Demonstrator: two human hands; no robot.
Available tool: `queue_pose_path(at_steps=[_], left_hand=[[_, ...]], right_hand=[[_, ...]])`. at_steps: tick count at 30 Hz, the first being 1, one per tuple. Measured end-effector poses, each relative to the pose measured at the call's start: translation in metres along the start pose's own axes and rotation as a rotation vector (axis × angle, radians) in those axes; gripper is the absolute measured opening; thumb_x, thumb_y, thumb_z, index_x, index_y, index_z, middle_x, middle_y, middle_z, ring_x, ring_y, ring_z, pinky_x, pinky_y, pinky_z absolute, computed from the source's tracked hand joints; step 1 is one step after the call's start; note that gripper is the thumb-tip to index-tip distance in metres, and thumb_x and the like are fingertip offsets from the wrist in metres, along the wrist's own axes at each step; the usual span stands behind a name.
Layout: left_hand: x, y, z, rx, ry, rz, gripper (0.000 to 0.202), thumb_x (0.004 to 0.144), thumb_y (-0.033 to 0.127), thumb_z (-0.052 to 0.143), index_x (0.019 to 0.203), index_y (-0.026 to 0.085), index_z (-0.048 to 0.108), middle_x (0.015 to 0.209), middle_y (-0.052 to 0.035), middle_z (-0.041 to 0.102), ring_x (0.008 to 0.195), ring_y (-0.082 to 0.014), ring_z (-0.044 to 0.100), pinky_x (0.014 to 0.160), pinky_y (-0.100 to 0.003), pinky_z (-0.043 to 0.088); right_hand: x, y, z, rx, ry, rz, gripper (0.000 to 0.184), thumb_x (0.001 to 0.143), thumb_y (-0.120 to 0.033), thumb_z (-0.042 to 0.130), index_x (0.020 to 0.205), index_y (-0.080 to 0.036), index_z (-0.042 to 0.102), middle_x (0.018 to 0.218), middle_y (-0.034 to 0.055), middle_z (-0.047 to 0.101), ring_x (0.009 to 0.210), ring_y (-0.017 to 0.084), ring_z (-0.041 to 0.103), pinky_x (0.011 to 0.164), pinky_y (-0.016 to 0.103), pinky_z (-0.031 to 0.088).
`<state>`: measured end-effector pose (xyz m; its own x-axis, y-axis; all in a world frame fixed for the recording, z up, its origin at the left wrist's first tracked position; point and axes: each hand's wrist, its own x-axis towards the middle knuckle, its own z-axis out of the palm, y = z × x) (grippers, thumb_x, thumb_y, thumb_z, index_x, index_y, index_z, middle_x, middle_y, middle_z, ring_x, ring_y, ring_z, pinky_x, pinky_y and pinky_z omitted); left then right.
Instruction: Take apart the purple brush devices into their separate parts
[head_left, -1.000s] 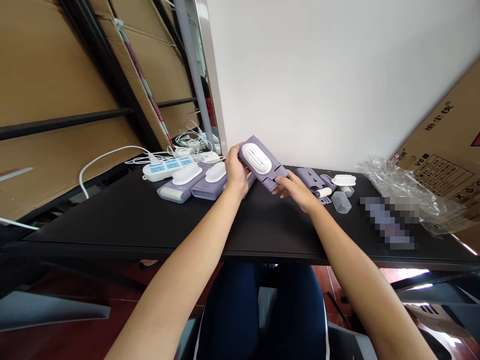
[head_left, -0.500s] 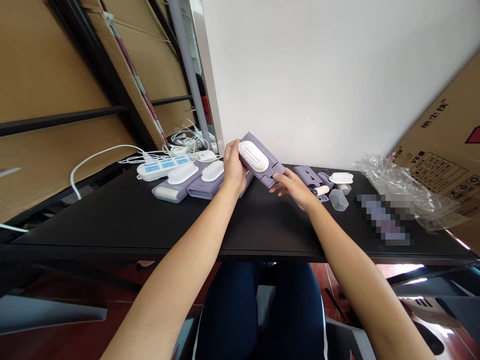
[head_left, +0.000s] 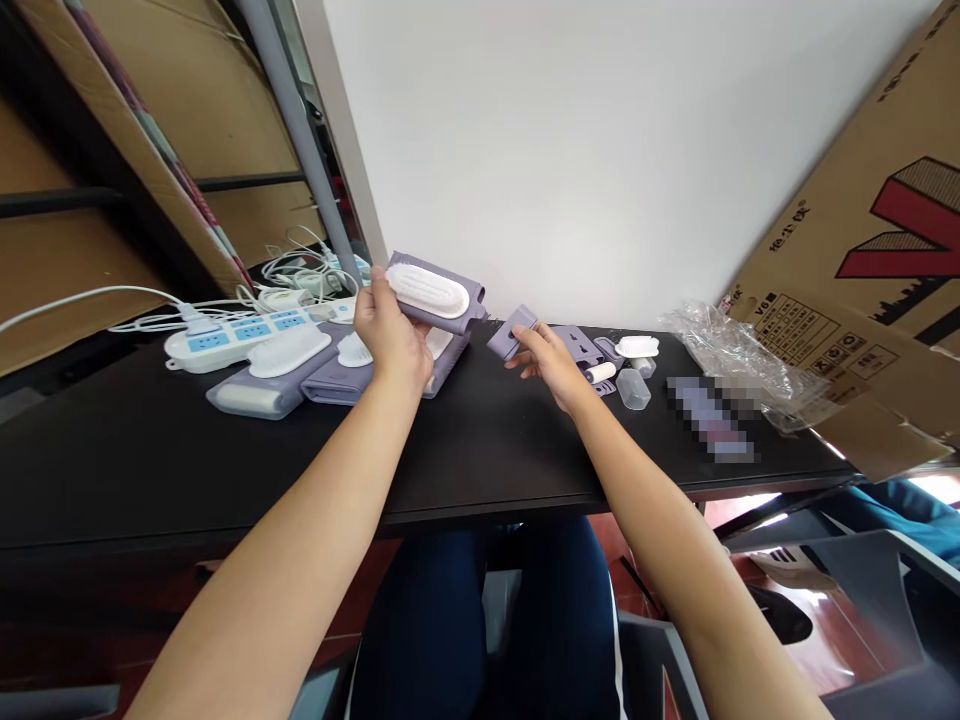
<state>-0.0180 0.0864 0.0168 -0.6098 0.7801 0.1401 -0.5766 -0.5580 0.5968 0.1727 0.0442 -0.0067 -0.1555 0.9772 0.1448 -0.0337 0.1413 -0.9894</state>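
While left hand (head_left: 390,335) grips purple case (head_left: 435,290), black desk (head_left: 480,450), white wall (head_left: 562,150), cardboard box (head_left: 862,270)

We see bright, soft, even light. The plain white wall (head_left: 600,150) glows most. The flat black table top (head_left: 150,450) has a faint grey shine, and the crinkly clear plastic bag (head_left: 739,350) sparkles. Our left hand (head_left: 390,335), gripping the lilac plastic case with a white oval pad (head_left: 431,292), and our right hand (head_left: 551,365), pinching the small lilac plastic piece (head_left: 512,333), look sharp. A blocky smeared patch (head_left: 709,420) hides something. At the edges the big brown cardboard box (head_left: 862,280) leans.
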Motion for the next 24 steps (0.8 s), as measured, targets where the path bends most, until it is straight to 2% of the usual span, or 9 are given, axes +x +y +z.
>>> queue_pose_path(at_steps=[3, 8, 13, 18, 21, 24], left_hand=[[0.007, -0.001, -0.005, -0.004, 0.022, 0.016, 0.025, 0.112, 0.038, 0.054, 0.096, 0.019, 0.051, 0.097, 0.0001, 0.066, 0.093, -0.0127, 0.068, 0.084, -0.031, 0.062], [0.016, -0.003, -0.012, -0.003, 0.024, 0.025, 0.023, 0.112, 0.04, 0.053, 0.102, 0.02, 0.053, 0.114, -0.0043, 0.069, 0.104, -0.017, 0.07, 0.089, -0.041, 0.064], [0.02, 0.003, -0.013, 0.016, 0.066, 0.045, 0.022, 0.111, 0.042, 0.052, 0.105, 0.021, 0.053, 0.115, -0.0043, 0.069, 0.103, -0.0158, 0.071, 0.092, -0.04, 0.064], [0.028, 0.014, -0.017, 0.023, 0.163, 0.062, 0.032, 0.108, 0.055, 0.055, 0.109, 0.023, 0.054, 0.123, -0.0042, 0.068, 0.107, -0.0161, 0.072, 0.096, -0.037, 0.062], [0.026, 0.012, -0.015, 0.028, 0.138, -0.023, 0.024, 0.111, 0.046, 0.052, 0.108, 0.022, 0.054, 0.124, -0.0037, 0.069, 0.105, -0.0157, 0.072, 0.096, -0.04, 0.063], [0.015, 0.005, -0.008, 0.111, 0.04, -0.116, 0.019, 0.112, 0.036, 0.053, 0.103, 0.02, 0.056, 0.106, -0.0014, 0.071, 0.092, -0.0131, 0.071, 0.089, -0.036, 0.065]], right_hand=[[0.001, 0.0, -0.001, 0.007, 0.009, -0.018, 0.036, 0.085, -0.056, 0.072, 0.099, -0.024, 0.06, 0.092, -0.0022, 0.074, 0.073, 0.012, 0.073, 0.058, 0.021, 0.045], [0.003, 0.0, -0.004, 0.055, 0.097, -0.062, 0.039, 0.084, -0.058, 0.073, 0.091, -0.024, 0.055, 0.087, -0.003, 0.07, 0.07, 0.013, 0.073, 0.055, 0.021, 0.043], [0.007, 0.002, -0.005, 0.095, 0.223, -0.102, 0.037, 0.087, -0.058, 0.071, 0.087, -0.024, 0.054, 0.079, -0.0038, 0.064, 0.065, 0.012, 0.068, 0.051, 0.021, 0.041], [0.011, 0.001, -0.015, 0.217, 0.451, -0.104, 0.032, 0.095, -0.056, 0.062, 0.097, -0.024, 0.055, 0.083, -0.0022, 0.065, 0.06, 0.01, 0.062, 0.051, 0.022, 0.041], [0.01, -0.003, -0.021, 0.263, 0.523, -0.09, 0.03, 0.095, -0.054, 0.061, 0.102, -0.026, 0.052, 0.089, -0.002, 0.065, 0.063, 0.01, 0.064, 0.051, 0.022, 0.041], [0.009, -0.005, -0.021, 0.276, 0.541, -0.079, 0.031, 0.092, -0.051, 0.066, 0.103, -0.028, 0.049, 0.099, -0.0013, 0.065, 0.068, 0.011, 0.069, 0.051, 0.022, 0.042]])
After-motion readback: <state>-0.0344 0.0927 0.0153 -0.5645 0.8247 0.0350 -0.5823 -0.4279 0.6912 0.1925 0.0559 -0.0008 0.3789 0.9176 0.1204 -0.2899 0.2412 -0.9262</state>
